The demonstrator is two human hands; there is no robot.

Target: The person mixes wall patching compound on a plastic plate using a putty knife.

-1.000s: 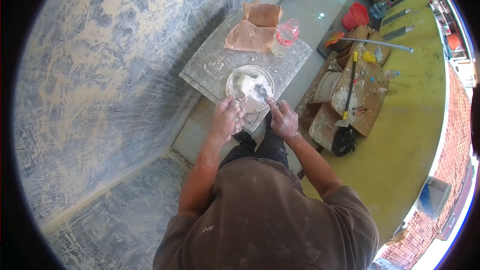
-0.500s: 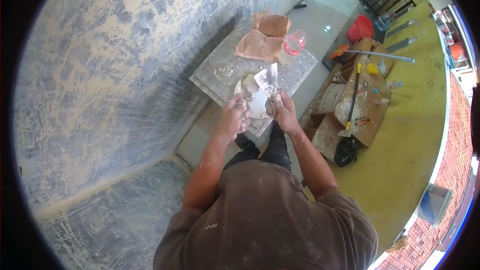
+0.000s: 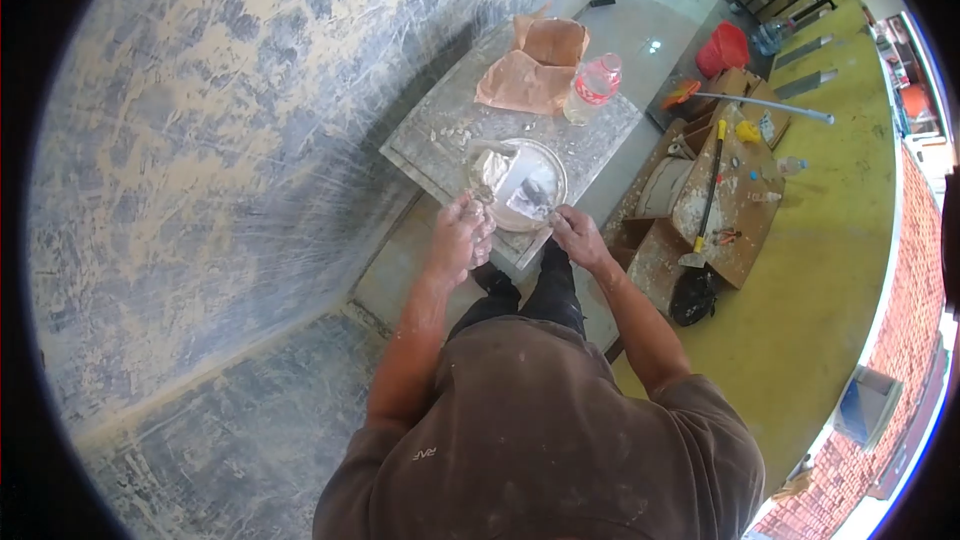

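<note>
My left hand [image 3: 463,238] is closed around the handle of a putty knife [image 3: 489,192] whose blade carries a lump of white putty [image 3: 492,167]. In my right hand [image 3: 581,237] is a second putty knife [image 3: 532,194], its broad blade tilted down over the round white tub [image 3: 563,168]. Both hands have white smears on them. The tub stands at the near part of a grey, spattered board [image 3: 425,136]. Beyond it are a torn brown paper bag [image 3: 523,83] and a clear plastic bottle [image 3: 583,100] with a red label.
A patchy, plastered wall [image 3: 250,120] runs along the left. On the right lie cardboard [image 3: 742,230], a yellow-and-black long-handled scraper [image 3: 711,185] and a black bag [image 3: 692,297]. Farther back stands a red bucket [image 3: 722,48], with a blue-grey pole [image 3: 780,106] nearby.
My right hand has moved slightly right and down, and its putty knife has swung from upright to lie over the tub. My left hand stays nearly in place.
</note>
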